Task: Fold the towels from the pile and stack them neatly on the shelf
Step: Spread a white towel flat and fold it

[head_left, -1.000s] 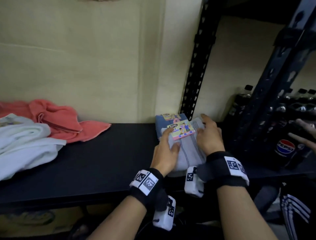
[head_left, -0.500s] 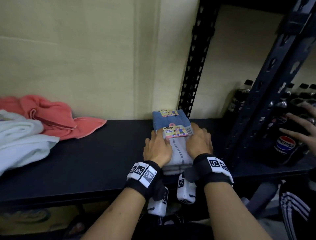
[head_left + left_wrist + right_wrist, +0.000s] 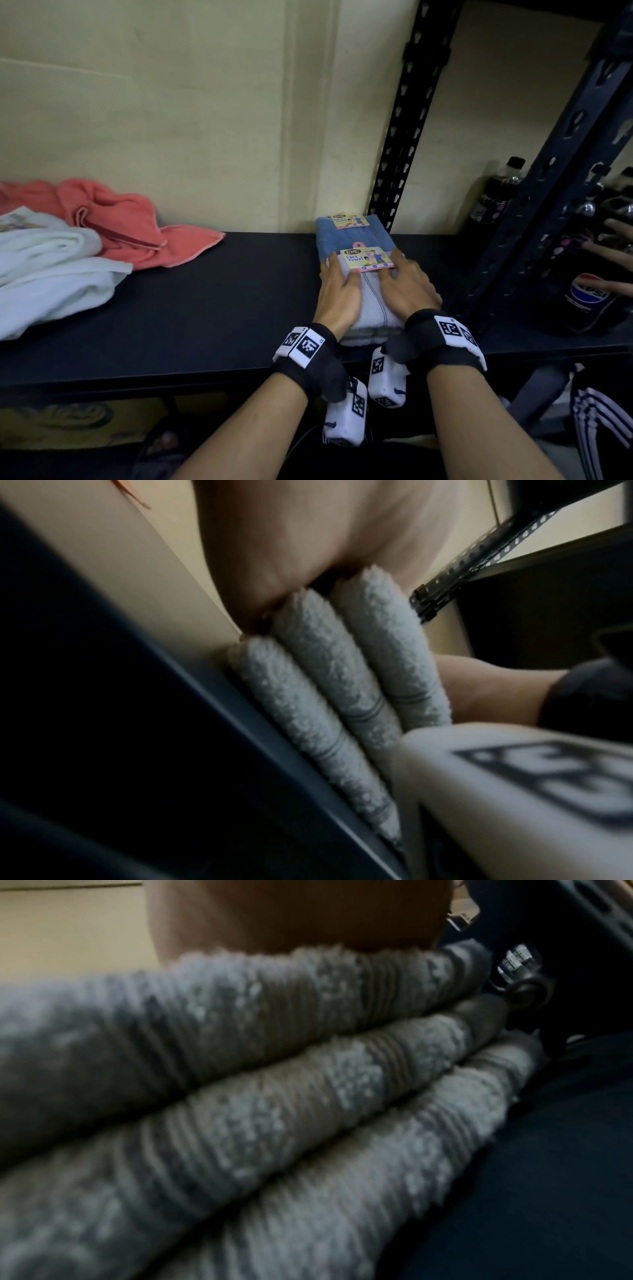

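A folded white towel point(image 3: 373, 305) with grey stripes and a "Face Towel" label point(image 3: 366, 259) lies on the black shelf point(image 3: 205, 308), overlapping the near part of a folded blue towel point(image 3: 352, 236). My left hand point(image 3: 339, 294) rests flat on its left half and my right hand point(image 3: 407, 287) on its right half, fingers stretched toward the label. In the left wrist view the towel's folded layers point(image 3: 342, 683) sit under my palm point(image 3: 291, 547). The right wrist view is filled by the same layers point(image 3: 274, 1096).
The unfolded pile lies at the shelf's left: a white towel point(image 3: 51, 274) and a coral towel point(image 3: 130, 229). Black perforated uprights point(image 3: 404, 120) stand right of the stack. Pepsi bottles point(image 3: 589, 298) fill the bay on the right, where another person's hand point(image 3: 613, 253) reaches.
The white towel has gone from skewed to squared in front of the blue one. Both my hands slid back from its far edge to lie flat on top.
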